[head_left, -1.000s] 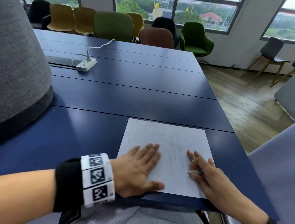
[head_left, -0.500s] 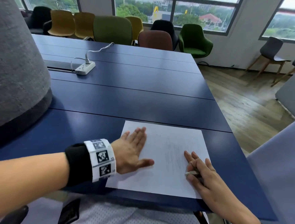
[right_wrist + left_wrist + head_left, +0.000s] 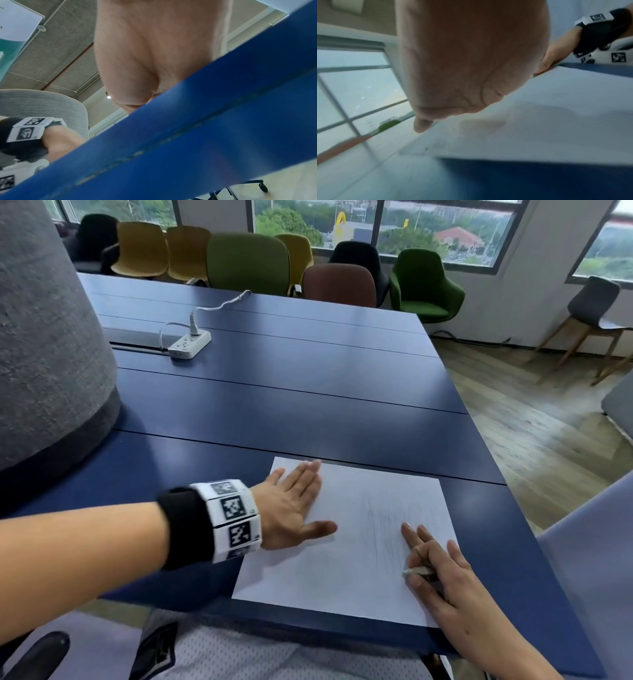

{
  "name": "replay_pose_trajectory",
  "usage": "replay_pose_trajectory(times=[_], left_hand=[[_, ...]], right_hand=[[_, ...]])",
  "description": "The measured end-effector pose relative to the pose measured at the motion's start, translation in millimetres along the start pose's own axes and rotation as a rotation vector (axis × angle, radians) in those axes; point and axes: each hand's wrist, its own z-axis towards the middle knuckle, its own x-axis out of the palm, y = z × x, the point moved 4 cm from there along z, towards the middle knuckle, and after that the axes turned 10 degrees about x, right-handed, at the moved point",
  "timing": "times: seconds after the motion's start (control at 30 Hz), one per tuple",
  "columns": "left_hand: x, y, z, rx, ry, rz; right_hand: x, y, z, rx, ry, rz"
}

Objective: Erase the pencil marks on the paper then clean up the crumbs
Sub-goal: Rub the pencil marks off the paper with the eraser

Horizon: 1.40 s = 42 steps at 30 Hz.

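Note:
A white sheet of paper (image 3: 346, 559) lies near the front edge of the blue table (image 3: 291, 412), with faint grey pencil strokes (image 3: 380, 522) across its middle. My left hand (image 3: 294, 501) lies flat with straight fingers on the sheet's top left corner. My right hand (image 3: 431, 559) rests on the sheet's right side, two fingers stretched out, the thumb pinching a small whitish eraser (image 3: 418, 571) against them. In the left wrist view my palm (image 3: 471, 60) hovers over the paper (image 3: 547, 115), where a few dark specks (image 3: 426, 148) lie near its edge. The right wrist view shows only my palm (image 3: 154, 54) and the table edge (image 3: 223, 121).
A white power strip (image 3: 189, 345) with its cable lies at the far left of the table. A large grey felt-covered column (image 3: 51, 354) stands on the left. Coloured chairs (image 3: 246, 265) line the far side. Wooden floor (image 3: 548, 440) lies beyond the table's right edge.
My left hand has slid across the paper from its lower left part up to its top left corner. The right hand has stayed in place with the eraser.

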Motion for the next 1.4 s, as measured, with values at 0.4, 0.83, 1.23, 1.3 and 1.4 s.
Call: replay_pose_trajectory(times=[0.4,0.83,1.23,1.3,1.4], left_hand=[[1.2,-16.5,25.3,-0.022,-0.009,-0.096],[8.5,-42.7,25.3,0.054,-0.027,-0.088],[29.8,-68.2,-5.3,0.210,-0.001,-0.022],[27.9,-48.0,-8.8,0.112,0.000,-0.034],[15.6,0.7,-9.0,-0.105,-0.010,-0.084]], right_hand=[[2.2,-3.2,4.1,-0.005,-0.002,0.006],[1.4,-2.3,2.8,0.027,-0.007,0.030],[0.3,-1.7,1.1,-0.008,-0.036,0.018],[1.2,-1.5,0.5,-0.002,-0.027,0.025],[1.3,-0.7,-0.5,-0.002,-0.024,0.034]])
